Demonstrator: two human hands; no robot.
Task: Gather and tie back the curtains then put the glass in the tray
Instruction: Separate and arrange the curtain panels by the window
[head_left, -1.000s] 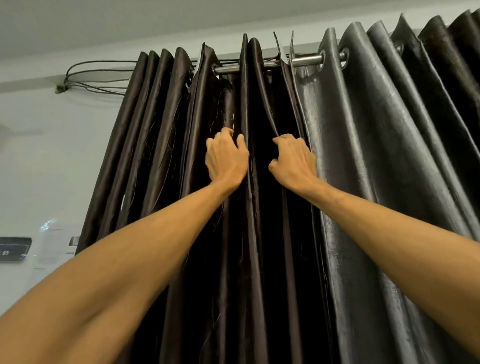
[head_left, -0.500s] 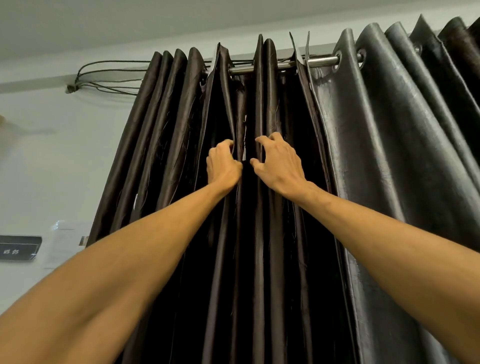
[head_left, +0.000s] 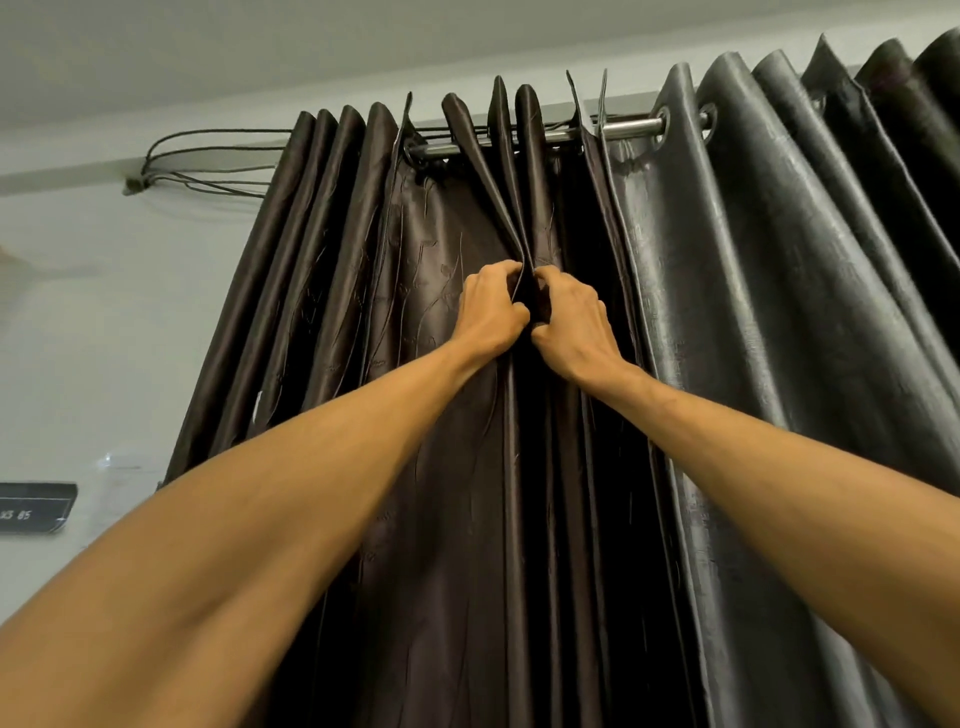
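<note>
So, where are the hands?
— Both are raised high, side by side. The left hand (head_left: 488, 306) and the right hand (head_left: 574, 322) meet on the dark brown curtain (head_left: 426, 260), with their knuckles nearly touching.

And the fingers?
— The left fingers (head_left: 498, 270) are curled round one narrow upright fold. The right fingers (head_left: 550, 278) are clamped on the fold beside it, and the cloth is pinched between the hands.

Where does that curtain hang?
— From the metal rod (head_left: 623, 128), bunched in pleats at its left end. The grey curtain (head_left: 753, 234) hangs just to its right on the same rod.

Anything else?
— Black cables (head_left: 208, 156) loop along the wall (head_left: 130, 312) left of the rod, and a dark sign (head_left: 34, 506) sits lower down.
</note>
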